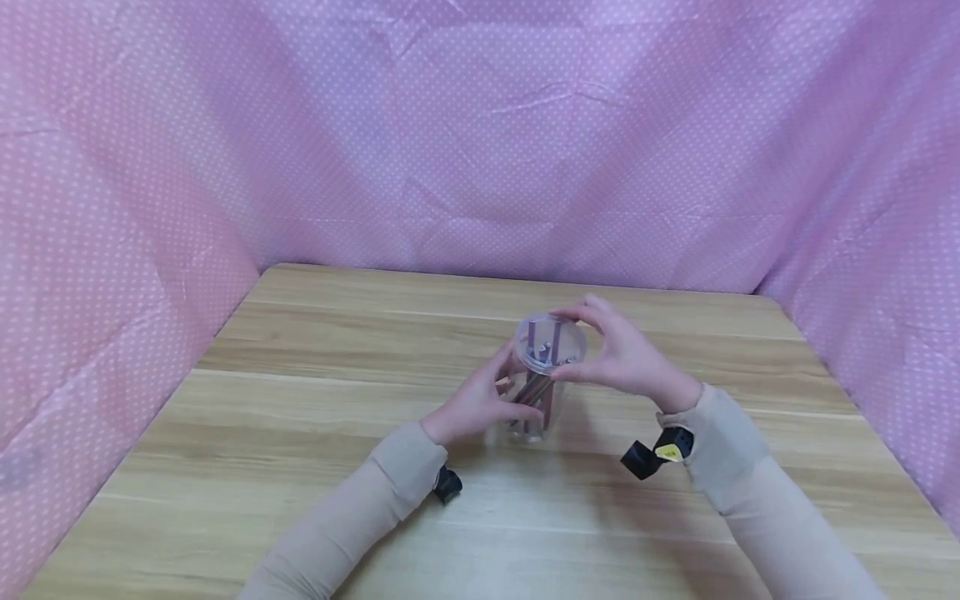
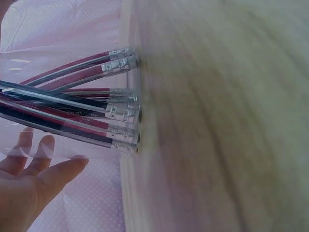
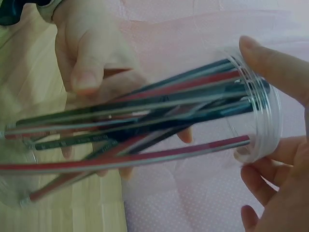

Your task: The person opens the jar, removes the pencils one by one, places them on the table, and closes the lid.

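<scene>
A clear plastic jar (image 1: 534,432) stands upright, or nearly so, with its base at the table. Several red and black striped pencils (image 2: 72,106) lean inside it; silver ferrules show at their lower ends. On top sits a clear round lid (image 3: 273,123). My left hand (image 1: 477,406) holds the jar's body from the left, thumb (image 3: 87,77) on the near side and fingers behind. From the right, my right hand (image 1: 630,358) grips the lid by its rim, thumb and fingers on opposite sides. Whether the lid is loose cannot be told.
The wooden table (image 1: 300,417) reaches all around the jar. Pink dotted cloth (image 1: 480,150) hangs behind it and at both sides. A black wrist camera (image 1: 640,459) sticks out below the right cuff, another (image 1: 447,484) below the left.
</scene>
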`<state>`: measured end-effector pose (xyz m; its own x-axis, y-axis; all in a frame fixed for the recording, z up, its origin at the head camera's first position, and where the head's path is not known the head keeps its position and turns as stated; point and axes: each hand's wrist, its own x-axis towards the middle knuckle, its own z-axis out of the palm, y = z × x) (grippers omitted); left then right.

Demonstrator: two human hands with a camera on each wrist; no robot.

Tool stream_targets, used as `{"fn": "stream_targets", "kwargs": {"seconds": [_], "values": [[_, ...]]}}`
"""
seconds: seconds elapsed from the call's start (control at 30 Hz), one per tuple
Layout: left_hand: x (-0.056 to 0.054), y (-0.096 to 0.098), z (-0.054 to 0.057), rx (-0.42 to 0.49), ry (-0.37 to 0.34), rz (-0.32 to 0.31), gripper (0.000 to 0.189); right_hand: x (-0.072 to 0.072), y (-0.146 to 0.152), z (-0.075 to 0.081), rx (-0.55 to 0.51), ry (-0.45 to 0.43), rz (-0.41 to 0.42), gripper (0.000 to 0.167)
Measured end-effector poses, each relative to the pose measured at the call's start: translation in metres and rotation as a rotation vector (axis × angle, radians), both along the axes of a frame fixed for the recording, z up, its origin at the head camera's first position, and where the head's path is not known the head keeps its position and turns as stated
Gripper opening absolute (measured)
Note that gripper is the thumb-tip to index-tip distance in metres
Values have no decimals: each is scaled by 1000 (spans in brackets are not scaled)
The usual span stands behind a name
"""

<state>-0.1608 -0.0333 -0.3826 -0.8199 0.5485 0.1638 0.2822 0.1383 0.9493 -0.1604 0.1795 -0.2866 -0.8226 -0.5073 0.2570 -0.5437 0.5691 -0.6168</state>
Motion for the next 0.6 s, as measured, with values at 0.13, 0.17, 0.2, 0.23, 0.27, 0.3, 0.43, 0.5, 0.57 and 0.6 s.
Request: {"fn": "stream_targets", "kwargs": {"seconds": [0.13,0.17,0.2,0.23,0.27,0.3,0.43,0.5,0.57,0.6], "values": [[2,-1,0,-11,-7,0,106,-5,5,4,38,30,105,70],[2,-1,0,-16,-8,-3,105,-6,6,4,45,36,133,70],[2,-1,0,-23,-13,-3,105,-7,7,5,47,37,159,70],[3,-2,0,-29,-14,-5,104,-9,8,5,48,29,179,71],[3,-2,0,-35,-15,-6,104,-10,8,4,49,22,196,72],[3,-2,0,-39,-15,-7,104,-10,9,4,47,9,208,72],[3,-2,0,-42,-14,-8,104,-12,11,4,32,-27,234,74],[3,-2,1,-43,-11,-8,104,-12,12,5,27,-43,237,75],[2,-1,1,-45,-8,-7,104,-13,13,6,15,-48,251,75],[2,-1,1,-48,-6,-7,105,-14,14,7,9,-52,260,76]]}}
